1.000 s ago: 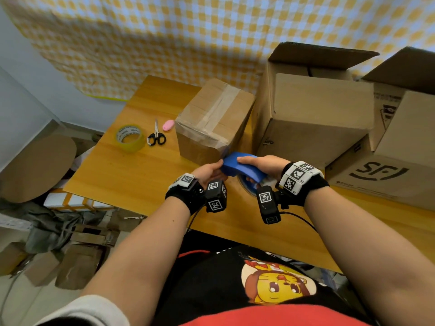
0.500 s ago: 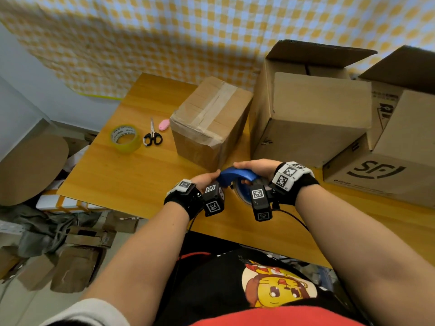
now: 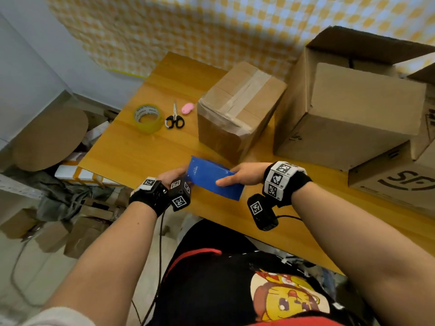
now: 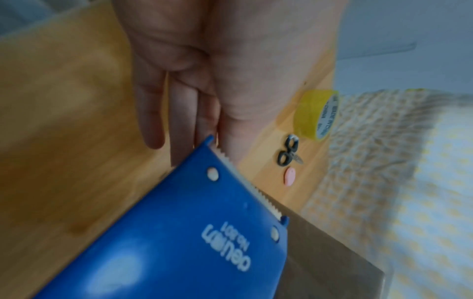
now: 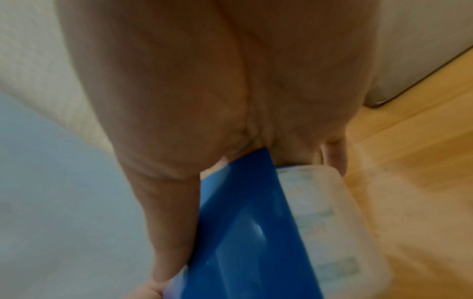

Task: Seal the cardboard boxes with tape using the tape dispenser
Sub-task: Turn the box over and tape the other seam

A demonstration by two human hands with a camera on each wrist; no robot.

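Tabletop [image 3: 141,149] lies bare before the sealed box [image 3: 237,109]; open boxes [image 3: 353,109] block right.

Around my work: the wooden table [image 3: 131,149] and what is near it.
Black-handled scissors [image 3: 174,118] lie closed on the far left part of the table, with a small pink object [image 3: 187,108] just beside their blades. A yellow-and-white checked cloth [image 3: 188,27] hangs behind. Left of the table is a round brown cardboard piece [image 3: 50,137]. Below I see my black T-shirt [image 3: 207,278] with a cartoon print [image 3: 289,300].
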